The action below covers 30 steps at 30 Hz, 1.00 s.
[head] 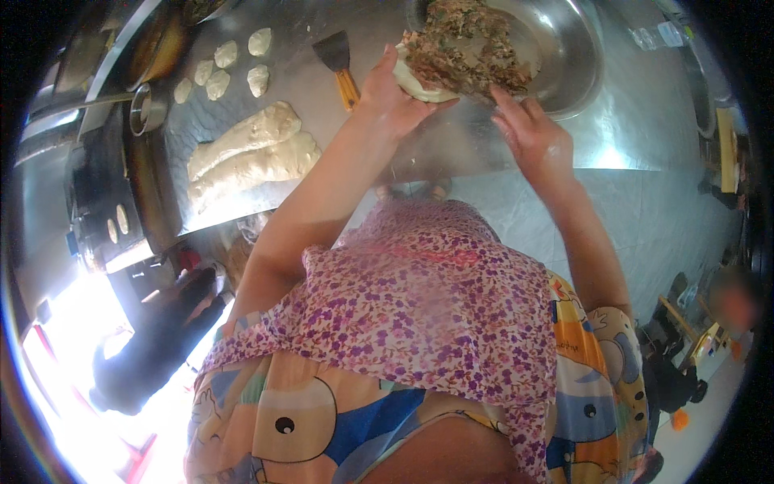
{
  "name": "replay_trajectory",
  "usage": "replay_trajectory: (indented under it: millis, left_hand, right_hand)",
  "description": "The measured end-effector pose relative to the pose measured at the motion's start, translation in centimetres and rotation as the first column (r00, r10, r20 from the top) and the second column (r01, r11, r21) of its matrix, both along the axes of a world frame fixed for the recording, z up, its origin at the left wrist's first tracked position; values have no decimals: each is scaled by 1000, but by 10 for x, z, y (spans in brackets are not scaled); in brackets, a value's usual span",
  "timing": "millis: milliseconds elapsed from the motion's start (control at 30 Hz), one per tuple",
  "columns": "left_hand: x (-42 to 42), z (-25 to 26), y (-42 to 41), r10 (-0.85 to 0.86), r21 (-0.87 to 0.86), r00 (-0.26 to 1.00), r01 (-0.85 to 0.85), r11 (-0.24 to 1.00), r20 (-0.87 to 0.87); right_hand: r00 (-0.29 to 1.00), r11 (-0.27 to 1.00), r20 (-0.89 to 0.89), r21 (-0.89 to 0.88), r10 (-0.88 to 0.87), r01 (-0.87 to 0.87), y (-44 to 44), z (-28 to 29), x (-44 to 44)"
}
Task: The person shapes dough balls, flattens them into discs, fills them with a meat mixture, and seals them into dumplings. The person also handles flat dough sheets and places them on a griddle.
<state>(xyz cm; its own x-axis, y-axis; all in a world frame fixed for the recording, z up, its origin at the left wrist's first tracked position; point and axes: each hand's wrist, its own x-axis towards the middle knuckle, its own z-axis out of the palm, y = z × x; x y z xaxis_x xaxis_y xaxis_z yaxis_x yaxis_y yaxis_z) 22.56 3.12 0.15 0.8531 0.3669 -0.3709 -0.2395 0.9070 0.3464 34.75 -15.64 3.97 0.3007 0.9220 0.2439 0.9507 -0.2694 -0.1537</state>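
Observation:
My left hand (387,100) cups a round dough wrapper (423,91) with its palm up, at the near left rim of a metal bowl (568,85). Brown minced filling (468,42) with green flecks lies in that bowl, and some of it sits on the wrapper. My right hand (538,139) is at the bowl's near rim with its fingers pinched. They seem to grip a thin utensil (484,94), blurred and largely hidden by filling, which reaches towards the wrapper.
Two long dough rolls (254,148) lie on the metal table (635,139) at left. Several small dough pieces (217,85) are behind them. A scraper (338,60) with a yellow handle lies beside my left hand. A dark-clothed person (163,339) is at lower left, another (671,369) at right.

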Motion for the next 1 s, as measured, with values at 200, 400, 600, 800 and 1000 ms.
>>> replay_trajectory:
  millis: [200,400,600,800,1000]
  left_hand:
    - [9,-10,2,23,-75,998,-28,997,-66]
    - [12,-23,-2,64,-138,998,-65,988,-10]
    - [11,-28,3,61,-142,998,-66,988,-33]
    - [-3,-43,14,-72,-74,992,65,995,-99]
    - [-1,-52,41,-234,98,962,248,964,-141]
  right_hand:
    - [994,998,-105,59,-9,15,-4,-8,-18]
    - [883,964,-464,190,-78,185,-12,-14,-21]
    - [885,996,-463,33,-57,82,-8,-14,-33]
    - [691,978,-722,168,36,124,16,3,9]
    - [867,987,-475,23,150,-158,60,17,56]
